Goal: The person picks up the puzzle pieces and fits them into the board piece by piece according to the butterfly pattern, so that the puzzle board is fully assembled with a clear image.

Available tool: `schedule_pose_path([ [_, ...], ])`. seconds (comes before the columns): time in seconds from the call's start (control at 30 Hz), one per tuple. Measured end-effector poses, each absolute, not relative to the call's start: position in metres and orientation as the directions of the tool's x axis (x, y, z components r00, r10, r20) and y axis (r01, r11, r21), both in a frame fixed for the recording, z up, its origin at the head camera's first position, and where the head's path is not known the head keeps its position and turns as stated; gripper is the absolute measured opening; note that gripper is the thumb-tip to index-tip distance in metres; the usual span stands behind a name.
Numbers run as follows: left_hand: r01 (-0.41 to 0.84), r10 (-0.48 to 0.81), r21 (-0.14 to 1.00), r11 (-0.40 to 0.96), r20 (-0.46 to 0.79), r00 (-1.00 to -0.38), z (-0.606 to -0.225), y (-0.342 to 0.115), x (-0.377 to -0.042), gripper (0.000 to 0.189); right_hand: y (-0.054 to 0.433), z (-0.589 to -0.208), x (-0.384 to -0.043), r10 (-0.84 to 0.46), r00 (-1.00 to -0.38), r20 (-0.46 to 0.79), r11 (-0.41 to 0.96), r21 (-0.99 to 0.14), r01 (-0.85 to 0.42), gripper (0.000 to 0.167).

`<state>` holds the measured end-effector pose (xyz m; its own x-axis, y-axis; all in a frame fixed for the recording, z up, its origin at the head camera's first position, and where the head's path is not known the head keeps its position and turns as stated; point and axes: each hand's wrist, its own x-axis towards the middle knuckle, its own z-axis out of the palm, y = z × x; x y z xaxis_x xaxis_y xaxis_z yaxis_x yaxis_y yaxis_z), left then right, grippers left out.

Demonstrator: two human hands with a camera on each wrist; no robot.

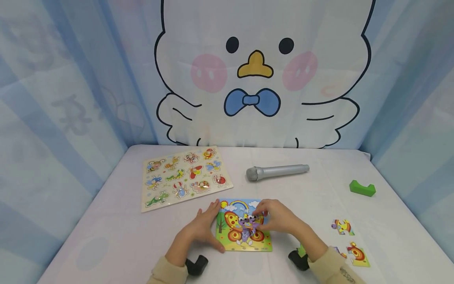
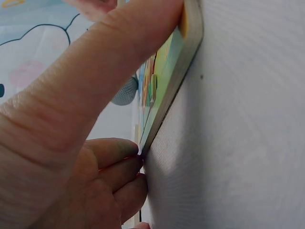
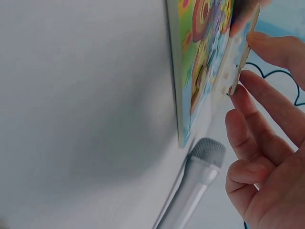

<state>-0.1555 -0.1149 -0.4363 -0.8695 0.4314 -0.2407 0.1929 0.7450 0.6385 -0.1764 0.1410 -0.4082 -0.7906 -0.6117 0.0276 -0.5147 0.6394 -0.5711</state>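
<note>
A square butterfly jigsaw puzzle board (image 1: pixel 227 240) lies on the table in the head view. My left hand (image 1: pixel 203 227) holds its left side, thumb near the front corner and fingers at the back corner. In the left wrist view the thumb (image 2: pixel 109 57) presses the board's edge. My right hand (image 1: pixel 280 217) pinches a thin puzzle piece (image 3: pixel 245 52) between thumb and fingertips, above the board. The right wrist view shows this piece edge-on and apart from the board. From the head, a purple printed part of it overlaps the butterfly picture.
Several loose puzzle pieces (image 1: pixel 359 254) lie at the right, one partly behind the right sleeve. Farther back are an insect peg board (image 1: pixel 188 177), a silver microphone (image 1: pixel 278 172) and a green notched block (image 1: pixel 361 188). Curtains (image 1: pixel 81 79) stand behind and at both sides of the table.
</note>
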Motion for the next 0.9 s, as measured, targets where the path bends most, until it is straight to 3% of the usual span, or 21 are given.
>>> schedule_pose_path([
  [0.9, 0.215, 0.45, 0.639, 0.738, -0.23, -0.863, -0.438, -0.117, -0.157, 0.124, 0.105, -0.413, -0.184, -0.577, -0.808, -0.119, 0.723, -0.535, -0.437, 0.029],
])
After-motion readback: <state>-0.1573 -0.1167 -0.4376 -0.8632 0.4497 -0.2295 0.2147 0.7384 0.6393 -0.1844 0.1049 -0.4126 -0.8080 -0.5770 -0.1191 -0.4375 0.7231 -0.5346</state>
